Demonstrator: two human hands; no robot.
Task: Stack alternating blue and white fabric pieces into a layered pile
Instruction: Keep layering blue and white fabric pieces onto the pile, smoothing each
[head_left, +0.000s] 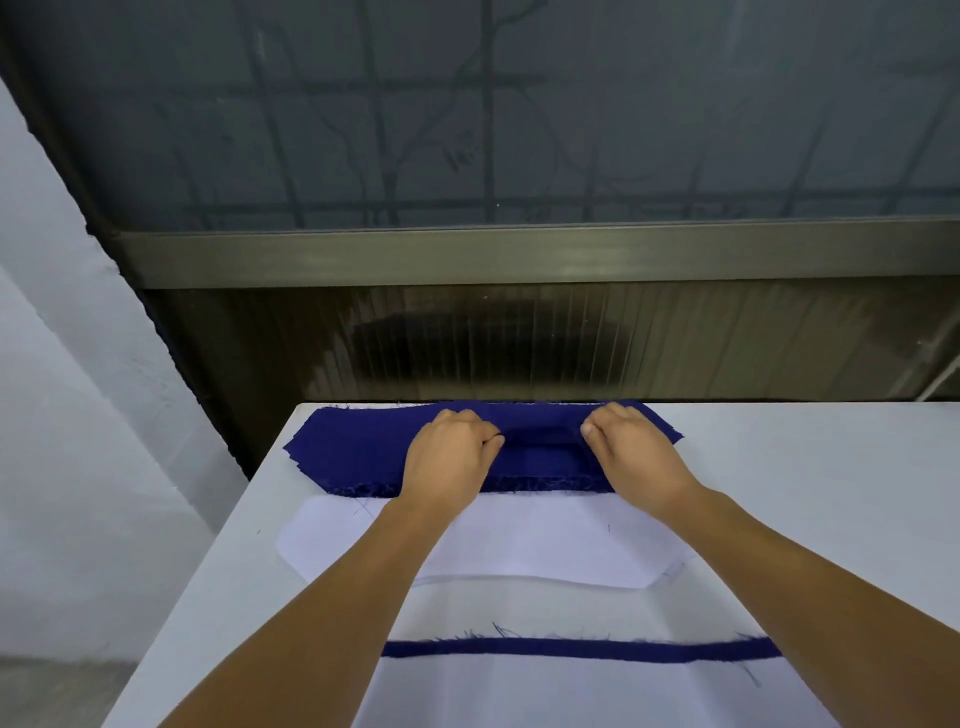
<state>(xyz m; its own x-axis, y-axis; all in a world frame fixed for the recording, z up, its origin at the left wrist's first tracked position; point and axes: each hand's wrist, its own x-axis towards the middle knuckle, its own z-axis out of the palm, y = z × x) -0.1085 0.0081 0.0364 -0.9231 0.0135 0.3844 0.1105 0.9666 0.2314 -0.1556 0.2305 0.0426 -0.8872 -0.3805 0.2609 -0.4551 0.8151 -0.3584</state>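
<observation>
Far edge of the white table (810, 467), and there's the fanned stack of dark blue fabric pieces (353, 447), frayed at its near edge. Left hand (447, 457) curled, thumb and fingers pinching the top blue piece; right hand (631, 449) pinching it too, a small fold puckered up between them. So the step looks like peeling one blue layer free. Nearer sits the white fabric stack (519, 540), and closest the layered pile (571, 691), white on top with a blue edge showing. Next: lift clear, carry it back, lay it square
</observation>
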